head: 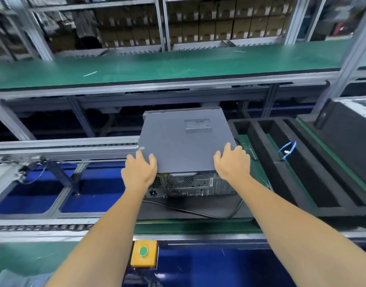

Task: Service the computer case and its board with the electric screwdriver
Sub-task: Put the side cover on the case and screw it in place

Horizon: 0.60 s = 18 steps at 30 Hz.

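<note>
Both hands lie on the near edge of the flat dark-grey metal computer case (184, 141): the left hand (139, 170) at its left corner, the right hand (231, 164) at its right corner, fingers spread over the lid and bent at the edge. The case sits on a black mat on the green-edged desk (198, 225), rear ports facing the person. Its lid is on, no board shows and no electric screwdriver is in view, so servicing looks barely begun.

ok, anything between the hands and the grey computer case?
Nothing visible. The left hand and right hand already lie on the near corners of the grey metal computer case, fingers on its top panel.
</note>
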Each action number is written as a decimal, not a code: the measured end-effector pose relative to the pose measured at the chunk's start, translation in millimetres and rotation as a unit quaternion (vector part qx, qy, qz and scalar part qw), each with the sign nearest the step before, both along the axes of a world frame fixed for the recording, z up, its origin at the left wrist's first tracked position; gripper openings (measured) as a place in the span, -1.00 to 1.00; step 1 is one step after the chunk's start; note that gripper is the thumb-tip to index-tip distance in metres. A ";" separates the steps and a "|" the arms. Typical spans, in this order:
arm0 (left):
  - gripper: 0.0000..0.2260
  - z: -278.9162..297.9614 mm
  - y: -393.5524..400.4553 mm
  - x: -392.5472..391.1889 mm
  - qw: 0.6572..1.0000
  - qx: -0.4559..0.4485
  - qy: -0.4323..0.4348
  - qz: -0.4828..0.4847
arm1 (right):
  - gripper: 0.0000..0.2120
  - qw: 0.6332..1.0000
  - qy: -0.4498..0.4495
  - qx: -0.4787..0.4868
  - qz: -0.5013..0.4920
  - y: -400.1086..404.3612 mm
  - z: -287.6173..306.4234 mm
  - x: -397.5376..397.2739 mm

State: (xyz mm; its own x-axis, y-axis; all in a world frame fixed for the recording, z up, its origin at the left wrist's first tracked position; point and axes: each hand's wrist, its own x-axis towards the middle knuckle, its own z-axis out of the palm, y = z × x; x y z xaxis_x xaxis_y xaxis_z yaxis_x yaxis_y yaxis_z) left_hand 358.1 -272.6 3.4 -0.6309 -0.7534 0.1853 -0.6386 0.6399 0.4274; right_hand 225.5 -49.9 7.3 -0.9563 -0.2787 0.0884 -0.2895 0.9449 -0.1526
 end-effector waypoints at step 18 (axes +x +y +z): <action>-0.53 -8.0 -13.9 -7.2 0.998 0.002 0.056 0.006 | -0.24 0.994 0.046 0.090 0.038 -1.0 3.2 -10.4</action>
State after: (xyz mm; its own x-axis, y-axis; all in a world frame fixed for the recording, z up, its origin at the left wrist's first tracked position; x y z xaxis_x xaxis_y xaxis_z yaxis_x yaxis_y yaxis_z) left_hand 350.8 -286.6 -4.6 -0.5969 -0.7622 0.2507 -0.5951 0.6301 0.4988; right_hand 215.2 -50.9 10.4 -0.9224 -0.3680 0.1171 -0.3651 0.9298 0.0466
